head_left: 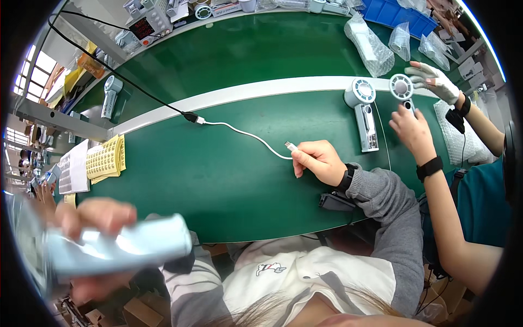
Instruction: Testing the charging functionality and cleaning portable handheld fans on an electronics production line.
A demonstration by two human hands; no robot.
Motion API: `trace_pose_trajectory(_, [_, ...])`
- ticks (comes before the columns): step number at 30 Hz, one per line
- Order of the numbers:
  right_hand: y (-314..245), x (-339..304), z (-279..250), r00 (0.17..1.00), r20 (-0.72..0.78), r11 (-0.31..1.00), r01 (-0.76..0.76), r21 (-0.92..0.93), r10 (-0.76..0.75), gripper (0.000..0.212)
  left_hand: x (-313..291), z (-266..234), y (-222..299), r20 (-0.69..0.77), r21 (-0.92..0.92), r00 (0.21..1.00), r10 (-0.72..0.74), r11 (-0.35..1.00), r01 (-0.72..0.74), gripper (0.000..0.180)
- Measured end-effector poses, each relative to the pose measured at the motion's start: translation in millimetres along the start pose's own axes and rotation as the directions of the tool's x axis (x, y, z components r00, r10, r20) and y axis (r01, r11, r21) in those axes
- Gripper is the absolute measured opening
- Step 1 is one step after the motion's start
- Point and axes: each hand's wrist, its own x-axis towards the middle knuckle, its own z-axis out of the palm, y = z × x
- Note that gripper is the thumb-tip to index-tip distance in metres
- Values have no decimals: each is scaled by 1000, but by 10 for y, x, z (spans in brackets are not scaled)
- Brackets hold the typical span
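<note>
My right hand (pixel 318 161) rests on the green table (pixel 229 180) and pinches the free end of a white charging cable (pixel 248 134) near its small plug (pixel 290 146). The cable runs left to a black connector (pixel 190 116) on a black lead. My left hand (pixel 92 218) is at the lower left, close to the camera and blurred, gripping a light blue handheld fan body (pixel 122 248) lying sideways.
A white handheld fan (pixel 364 111) lies on the table at right. A co-worker's hands (pixel 413 131) hold another fan (pixel 402 89) beside it. Bagged parts (pixel 370 46), a blue bin (pixel 397 13), yellow label sheets (pixel 106 158) and a bench power supply (pixel 150 24) ring the table.
</note>
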Motion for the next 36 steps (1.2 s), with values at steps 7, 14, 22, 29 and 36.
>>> trace_pose_trajectory(7, [27,3,-8,992,123,999,-13,-45,18,31,164,218,-1833,-247,683,902,-355,597,422,55])
trace_pose_trajectory(14, [43,-110,98,870,456,879,356,-317,-188,29,-13,715,-2706,-50,673,750,-659,533,513,65])
trace_pose_trajectory(22, [111,-53,142,884,422,895,341,-287,-201,30,-112,1258,-2983,31,654,699,-715,543,526,71])
trace_pose_trajectory(29, [126,40,198,878,419,902,355,-247,-231,33,-75,1403,-3079,179,393,736,-653,733,555,76])
trace_pose_trajectory(36, [134,98,209,886,424,912,318,-261,-188,33,-75,1154,-3081,364,227,442,-820,538,812,66])
